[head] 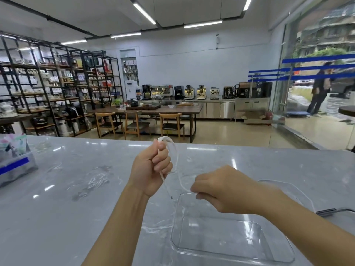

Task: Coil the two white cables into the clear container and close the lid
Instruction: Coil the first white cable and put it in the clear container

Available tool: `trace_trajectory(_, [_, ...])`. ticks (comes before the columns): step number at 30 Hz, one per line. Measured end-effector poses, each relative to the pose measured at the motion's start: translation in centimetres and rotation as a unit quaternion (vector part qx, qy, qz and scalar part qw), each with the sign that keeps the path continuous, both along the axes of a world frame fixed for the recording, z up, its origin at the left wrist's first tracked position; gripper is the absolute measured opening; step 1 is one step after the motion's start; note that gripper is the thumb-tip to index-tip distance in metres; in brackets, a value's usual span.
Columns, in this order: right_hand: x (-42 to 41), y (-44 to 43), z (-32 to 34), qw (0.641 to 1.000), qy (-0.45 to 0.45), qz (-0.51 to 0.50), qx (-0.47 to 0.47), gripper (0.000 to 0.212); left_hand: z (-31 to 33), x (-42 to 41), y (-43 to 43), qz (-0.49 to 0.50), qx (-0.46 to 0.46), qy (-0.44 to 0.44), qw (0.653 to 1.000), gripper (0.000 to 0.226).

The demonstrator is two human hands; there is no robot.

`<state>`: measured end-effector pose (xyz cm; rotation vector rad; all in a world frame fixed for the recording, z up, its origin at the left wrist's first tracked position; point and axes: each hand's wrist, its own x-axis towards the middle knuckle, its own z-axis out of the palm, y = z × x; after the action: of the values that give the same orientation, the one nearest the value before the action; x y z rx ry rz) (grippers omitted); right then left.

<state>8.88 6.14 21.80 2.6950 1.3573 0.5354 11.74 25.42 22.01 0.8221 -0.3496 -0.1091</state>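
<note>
My left hand is raised above the marble counter, fist closed on a white cable that loops out over its top. One end of the cable hangs down below the fist to a small plug. My right hand pinches the same cable lower down, just over the far rim of the clear container. The container stands open with nothing inside. A second thin white cable lies on the counter behind my right forearm. The lid, with a grey clip, rests at the right edge.
A plastic-wrapped box with blue tape stands at the counter's left end, next to a small glass item. Beyond the counter's far edge are a wooden table with chairs, shelving and a glass door on the right.
</note>
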Motion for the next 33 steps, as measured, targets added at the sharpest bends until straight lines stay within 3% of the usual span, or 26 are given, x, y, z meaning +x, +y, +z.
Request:
trace_trajectory(4, [-0.9,1.1,1.1,0.996,-0.047,0.053,0.061,0.015,-0.8,-0.5,-2.0,0.044,0.146,0.007,0.988,0.036])
trace_trajectory(10, [-0.2,1.1,1.1,0.974,-0.111,0.086,0.177,0.015,-1.4,-1.1,-4.0,0.107,0.266,-0.010,0.958,0.037])
trace_trajectory(15, [0.9,0.1,1.7,0.962,-0.103,0.034,0.249,0.023,-1.4,-2.2,-5.4,0.027,0.297,-0.038,0.954,0.058])
trace_trajectory(20, [1.9,-1.9,2.3,0.954,0.008,-0.016,0.298,0.020,-1.9,-1.6,-4.9,-0.037,0.258,-0.016,0.965,0.049])
trace_trajectory(23, [2.1,-3.1,2.5,0.925,0.181,-0.042,0.330,0.024,-2.1,-1.7,-4.6,-0.086,0.267,-0.037,0.959,0.033])
trace_trajectory(26, [2.0,-3.5,2.1,0.895,0.318,-0.027,0.311,0.024,-2.6,-1.7,-4.8,-0.140,0.227,-0.039,0.963,0.035])
trace_trajectory(29, [2.1,-3.9,1.4,0.866,0.369,-0.028,0.337,0.033,-3.2,-1.5,-5.1,-0.153,0.165,0.018,0.974,0.043])
trace_trajectory(33, [2.4,-4.5,-0.2,0.813,0.437,-0.046,0.382,0.032,-3.6,-1.3,-5.7,-0.112,0.157,0.045,0.980,0.042])
